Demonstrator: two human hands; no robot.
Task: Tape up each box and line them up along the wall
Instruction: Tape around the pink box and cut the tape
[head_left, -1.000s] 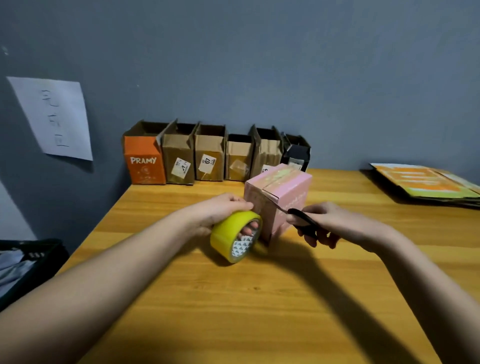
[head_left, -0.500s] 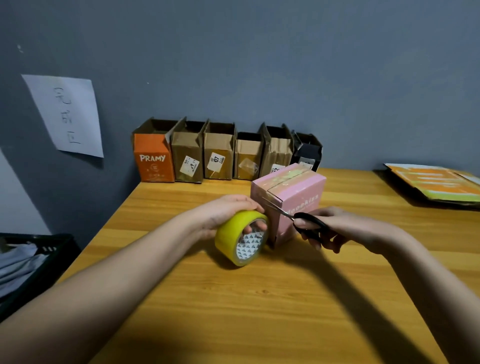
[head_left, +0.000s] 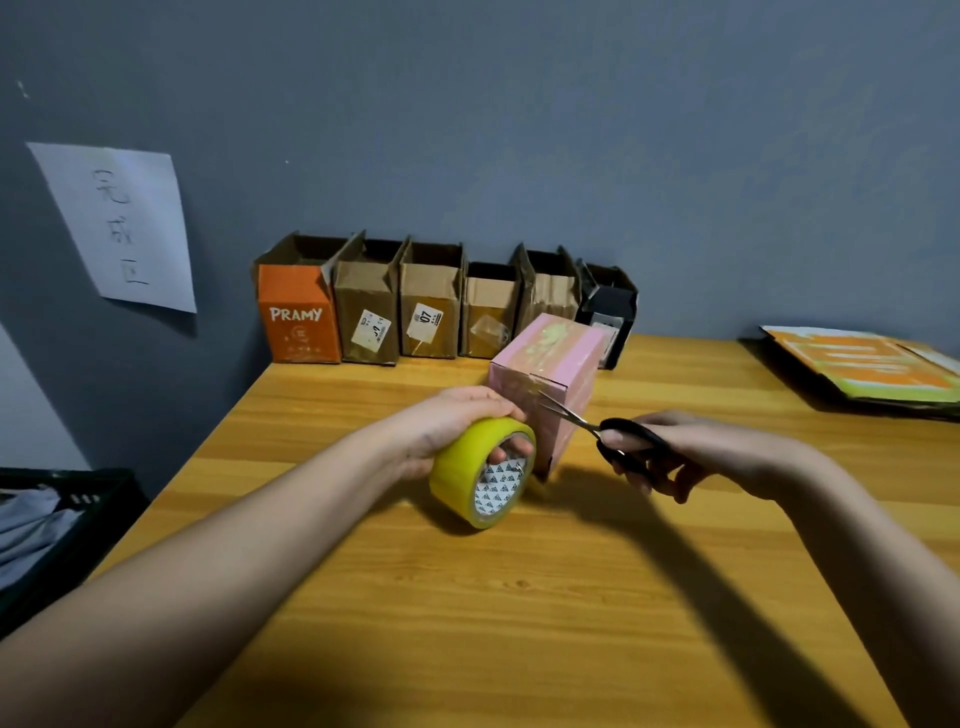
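Scissors (head_left: 597, 431) blades now spread at tape strip, closer to pink box (head_left: 550, 374) mid-frame. Left hand (head_left: 457, 421) grips tape roll (head_left: 480, 473); right hand (head_left: 691, 452) grips scissors. Keep strip taut, cut near box edge.

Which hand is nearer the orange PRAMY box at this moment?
Left. The left hand grips the yellow tape roll in front of the row, toward the orange PRAMY box. The right hand, holding the scissors, is beyond the pink box.
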